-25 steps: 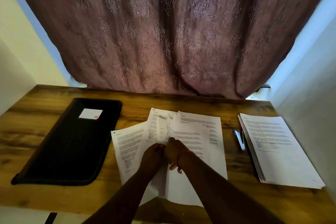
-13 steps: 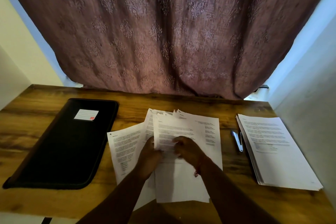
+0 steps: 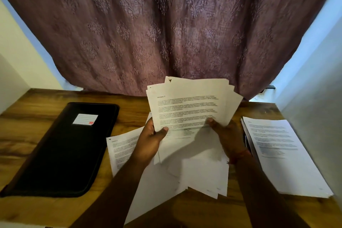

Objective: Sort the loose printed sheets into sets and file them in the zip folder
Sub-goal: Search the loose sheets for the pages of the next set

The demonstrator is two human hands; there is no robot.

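I've got both hands up on a fanned bundle of sheets [image 3: 187, 109], lifted off the desk [image 3: 27, 135] and tilted toward me, its top edge reaching in front of the curtain [image 3: 166, 24]. My left hand [image 3: 150, 141] grips the bundle's lower left edge, thumb pressed across the printed face and the fingers curled behind where I can't see them. My right hand [image 3: 226, 136] holds the lower right side, thumb tip on the front of the paper, the other fingers tucked under the sheets; a red thread [image 3: 238, 157] circles that wrist. So both hands are clamped on the bundle, neither spread wide. The pages in it are splayed, corners sticking out at the top and right. Below it, more loose sheets [image 3: 199, 176] lie overlapping on the desk, one printed page [image 3: 122, 146] poking out to the left under my left forearm. The black zip folder [image 3: 70, 150] lies flat at the left, closed as far as I can tell, with a white label [image 3: 85, 119] on its cover, well apart from the bundle. On the right sits a squared stack [image 3: 281, 153] of printed pages, just beside my right wrist.
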